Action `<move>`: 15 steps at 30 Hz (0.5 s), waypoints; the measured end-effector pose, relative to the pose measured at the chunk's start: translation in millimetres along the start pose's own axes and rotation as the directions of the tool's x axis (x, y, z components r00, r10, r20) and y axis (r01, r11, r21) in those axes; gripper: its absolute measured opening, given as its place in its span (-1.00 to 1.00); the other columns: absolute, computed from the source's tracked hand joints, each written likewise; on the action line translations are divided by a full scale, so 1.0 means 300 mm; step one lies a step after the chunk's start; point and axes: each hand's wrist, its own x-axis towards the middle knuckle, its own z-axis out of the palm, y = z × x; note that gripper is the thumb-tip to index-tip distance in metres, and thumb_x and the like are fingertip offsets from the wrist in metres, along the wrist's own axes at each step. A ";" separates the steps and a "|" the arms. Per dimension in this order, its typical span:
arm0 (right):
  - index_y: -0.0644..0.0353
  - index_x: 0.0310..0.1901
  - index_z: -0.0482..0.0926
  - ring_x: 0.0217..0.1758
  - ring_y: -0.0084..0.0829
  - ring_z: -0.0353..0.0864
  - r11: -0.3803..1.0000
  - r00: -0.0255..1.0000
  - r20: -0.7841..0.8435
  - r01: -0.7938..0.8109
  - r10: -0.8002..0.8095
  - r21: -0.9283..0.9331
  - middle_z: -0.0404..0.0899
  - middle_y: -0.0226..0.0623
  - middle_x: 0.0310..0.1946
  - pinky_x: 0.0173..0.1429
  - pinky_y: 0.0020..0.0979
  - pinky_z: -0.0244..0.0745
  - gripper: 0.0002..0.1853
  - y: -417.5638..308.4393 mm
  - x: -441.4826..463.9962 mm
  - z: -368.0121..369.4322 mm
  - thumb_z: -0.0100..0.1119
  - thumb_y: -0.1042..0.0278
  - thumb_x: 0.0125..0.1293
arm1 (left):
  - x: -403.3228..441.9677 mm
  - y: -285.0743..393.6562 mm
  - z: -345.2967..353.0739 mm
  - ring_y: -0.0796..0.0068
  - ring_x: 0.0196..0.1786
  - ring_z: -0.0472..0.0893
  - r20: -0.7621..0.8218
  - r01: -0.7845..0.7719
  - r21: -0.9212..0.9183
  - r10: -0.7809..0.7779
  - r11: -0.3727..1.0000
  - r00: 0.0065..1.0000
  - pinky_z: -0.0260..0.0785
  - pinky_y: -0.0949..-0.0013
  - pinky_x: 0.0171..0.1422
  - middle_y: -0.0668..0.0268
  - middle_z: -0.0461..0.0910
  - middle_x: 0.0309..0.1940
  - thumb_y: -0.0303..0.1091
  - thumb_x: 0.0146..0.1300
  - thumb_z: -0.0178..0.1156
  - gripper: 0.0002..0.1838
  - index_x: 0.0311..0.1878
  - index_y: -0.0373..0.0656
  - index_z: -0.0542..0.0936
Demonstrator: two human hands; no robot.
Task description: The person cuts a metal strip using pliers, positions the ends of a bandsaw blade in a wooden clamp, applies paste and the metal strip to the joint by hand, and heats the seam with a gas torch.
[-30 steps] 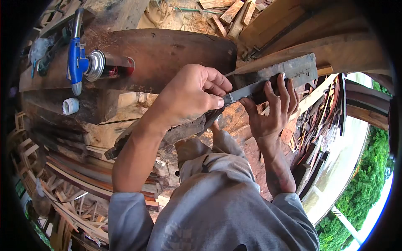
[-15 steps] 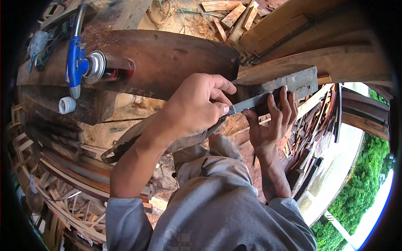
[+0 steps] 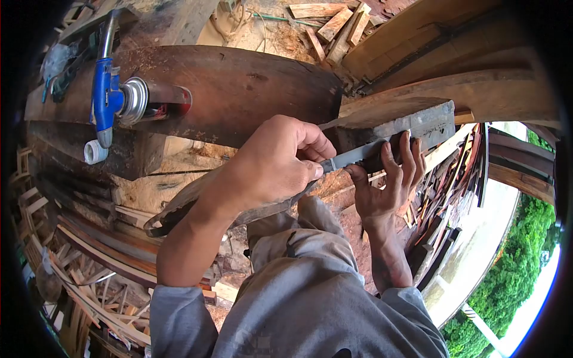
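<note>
A flat grey metal blade [image 3: 356, 156] lies against the near side of a grey rectangular block [image 3: 412, 121]. My left hand [image 3: 276, 156] is closed, thumb and fingers pinching the blade's dark left end; its kind of handle is hidden. From the right, my right hand [image 3: 385, 185] presses its fingertips on the blade beside the block, with the thumb at the lower edge. A dark, long curved piece [image 3: 179, 216] passes under my left forearm.
A blue torch head [image 3: 106, 98] on a gas canister [image 3: 167, 100] lies on a dark wooden beam [image 3: 239, 89]. Near it is a white cap [image 3: 95, 152]. Wood scraps [image 3: 334, 27] lie at the back, and thin strips [image 3: 444, 185] are piled at the right.
Both hands and the blade have shifted slightly toward my body, the left hand most. The whole view has dropped a little. My grip looks the same.
</note>
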 end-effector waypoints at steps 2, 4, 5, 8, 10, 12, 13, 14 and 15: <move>0.08 0.21 0.57 0.47 0.22 0.31 1.000 1.000 0.004 -0.006 0.006 -0.002 0.44 0.10 0.37 0.47 0.14 0.13 -0.28 -0.004 0.003 -0.003 0.51 -0.21 0.14 | -0.002 0.008 0.007 0.58 -0.12 0.69 -0.025 0.007 -0.012 -0.007 1.000 1.000 0.55 0.46 0.06 0.20 0.73 -0.23 -0.69 0.19 0.28 -0.74 -0.03 -0.46 0.67; 0.08 0.21 0.57 0.47 0.21 0.31 1.000 1.000 0.006 -0.013 0.013 -0.005 0.44 0.09 0.37 0.47 0.14 0.12 -0.28 -0.008 0.003 -0.004 0.51 -0.21 0.14 | -0.004 0.018 0.010 0.60 -0.17 0.68 -0.063 0.023 0.029 -0.021 0.999 0.998 0.55 0.48 0.01 0.24 0.73 -0.27 -0.68 0.19 0.29 -0.75 -0.04 -0.46 0.68; 0.08 0.21 0.57 0.47 0.20 0.31 1.000 1.000 0.009 -0.020 0.020 -0.003 0.45 0.08 0.37 0.47 0.15 0.12 -0.28 -0.010 0.003 -0.004 0.52 -0.21 0.13 | -0.002 0.017 0.010 0.60 -0.17 0.68 -0.059 0.022 0.032 -0.020 0.999 0.998 0.55 0.48 0.01 0.24 0.73 -0.27 -0.68 0.19 0.29 -0.75 -0.04 -0.46 0.68; 0.07 0.21 0.58 0.47 0.18 0.31 1.000 1.000 -0.002 -0.027 0.027 0.003 0.45 0.06 0.37 0.47 0.16 0.12 -0.27 -0.008 0.000 -0.001 0.53 -0.20 0.11 | 0.001 0.010 0.009 0.60 -0.21 0.67 -0.050 0.003 -0.011 -0.003 1.000 0.999 0.55 0.47 -0.01 0.26 0.73 -0.29 -0.65 0.19 0.32 -0.77 -0.07 -0.46 0.68; 0.05 0.22 0.58 0.46 0.15 0.33 1.000 1.000 -0.016 -0.026 0.026 0.010 0.45 0.03 0.37 0.46 0.18 0.13 -0.25 -0.007 0.001 0.003 0.55 -0.21 0.07 | -0.002 0.007 0.016 0.61 -0.24 0.67 -0.125 -0.045 0.013 0.047 0.999 0.991 0.54 0.47 -0.04 0.28 0.73 -0.32 -0.62 0.18 0.37 -0.79 -0.10 -0.44 0.70; 0.05 0.22 0.58 0.45 0.14 0.33 1.000 1.000 -0.013 -0.027 0.027 0.003 0.45 0.03 0.37 0.45 0.18 0.14 -0.25 -0.011 0.005 -0.003 0.55 -0.22 0.07 | -0.019 0.015 0.014 0.60 -0.26 0.67 -0.133 -0.020 0.089 0.032 0.996 0.991 0.54 0.44 -0.09 0.23 0.73 -0.35 -0.60 0.19 0.36 -0.80 -0.12 -0.46 0.69; 0.04 0.22 0.58 0.45 0.14 0.34 1.000 1.000 -0.002 -0.030 0.030 0.001 0.46 0.03 0.37 0.45 0.18 0.14 -0.24 -0.011 0.006 -0.005 0.55 -0.22 0.06 | -0.027 0.021 0.018 0.59 -0.29 0.66 -0.146 0.013 0.158 0.010 0.987 0.989 0.55 0.42 -0.15 0.17 0.73 -0.39 -0.57 0.19 0.35 -0.80 -0.13 -0.48 0.69; 0.04 0.22 0.59 0.44 0.13 0.34 1.000 1.000 -0.016 -0.023 0.023 0.010 0.46 0.02 0.37 0.44 0.17 0.16 -0.25 -0.010 0.007 -0.004 0.57 -0.20 0.05 | -0.034 0.024 0.027 0.60 -0.29 0.67 -0.176 0.008 0.143 0.017 0.990 0.984 0.55 0.43 -0.16 0.15 0.75 -0.38 -0.58 0.19 0.36 -0.81 -0.14 -0.46 0.71; 0.04 0.22 0.59 0.44 0.13 0.34 1.000 0.999 -0.024 -0.031 0.031 0.003 0.46 0.02 0.37 0.44 0.17 0.16 -0.25 -0.007 0.007 0.000 0.57 -0.20 0.05 | -0.036 0.021 0.030 0.60 -0.29 0.67 -0.166 0.004 0.152 0.021 0.988 0.986 0.55 0.43 -0.16 0.15 0.75 -0.38 -0.58 0.19 0.36 -0.81 -0.14 -0.46 0.71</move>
